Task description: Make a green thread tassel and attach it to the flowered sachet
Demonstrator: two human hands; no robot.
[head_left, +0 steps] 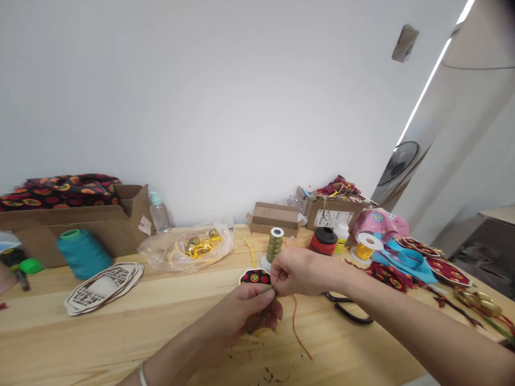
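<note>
Small olive tassel [269,294] sits pinched mid-table, toward the near edge. Left hand [247,310] clamps fingers around it; right hand [295,272] nips its top. Red thread [296,324] trails down. Olive spool [274,244] just behind.

- Single view: head-worn camera, facing forward and slightly down across the wooden table [120,332].
- Range: close to the table's near edge; the white wall [201,107] stands behind its far edge.
- No second view overlaps.
</note>
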